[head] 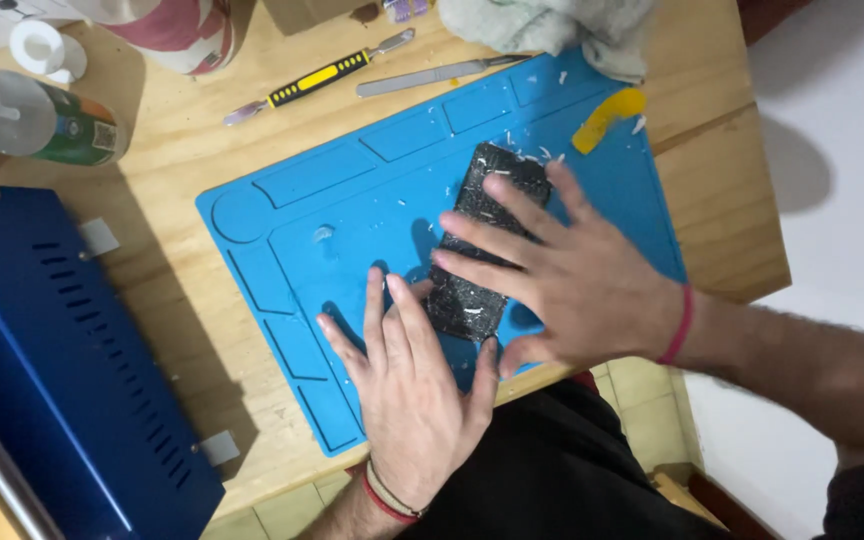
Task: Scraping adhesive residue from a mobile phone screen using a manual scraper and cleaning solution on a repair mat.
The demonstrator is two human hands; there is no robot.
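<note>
Down at the near edge of the blue work mat, the left hand lies flat, palm down, fingers spread open, gripping nothing. Its fingertips just touch the near end of the dark slab-shaped device. Over comes the right hand, also open and flat, pressing its splayed fingers down across the middle of that device. The device sits on the mat's near-right part, tilted, its surface cracked and flecked with white bits (small white chips are scattered over the mat around it too).

Room to move? The mat's far-left half is bare blue, with moulded compartments along its left and far edges. Its near edge runs to the tabletop's near edge, so little margin there. Left of the mat stands a big blue metal box, tight against the wood.

Count along the far edge: two long tools, one yellow-and-black handled pry tool and one plain metal spatula. One yellow scraper piece rests on the mat's far-right corner. One crumpled grey cloth, one white-capped bottle.
</note>
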